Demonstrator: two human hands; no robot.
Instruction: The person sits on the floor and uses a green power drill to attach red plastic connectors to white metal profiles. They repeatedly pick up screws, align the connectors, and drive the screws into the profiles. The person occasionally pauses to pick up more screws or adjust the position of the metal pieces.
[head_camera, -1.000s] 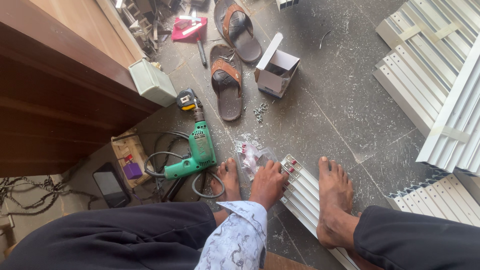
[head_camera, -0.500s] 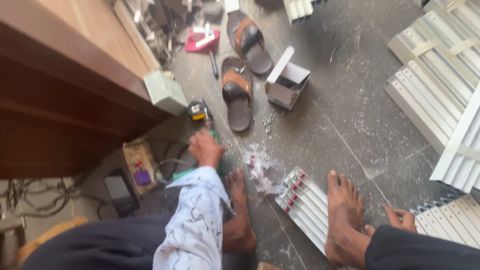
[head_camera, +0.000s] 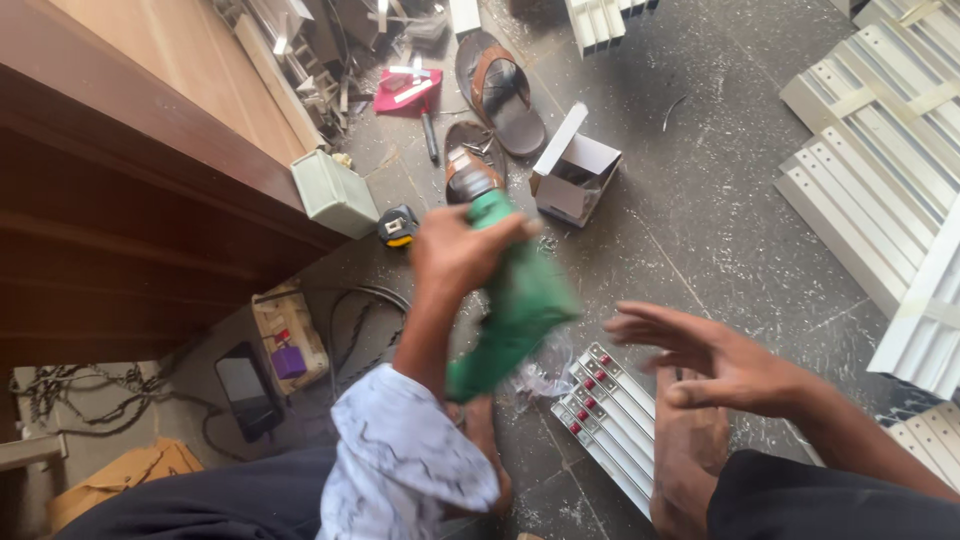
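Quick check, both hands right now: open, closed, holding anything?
Left hand: closed around the green power drill, lifted off the floor.
Right hand: open, fingers spread, holding nothing.

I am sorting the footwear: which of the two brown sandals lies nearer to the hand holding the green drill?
The lower sandal, just above the left hand and drill; the other sandal lies farther up the floor.

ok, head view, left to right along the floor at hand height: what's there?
Black phone → purple-topped packet → left hand gripping the green drill → white profile with red marks → open right hand → stacked white profiles.
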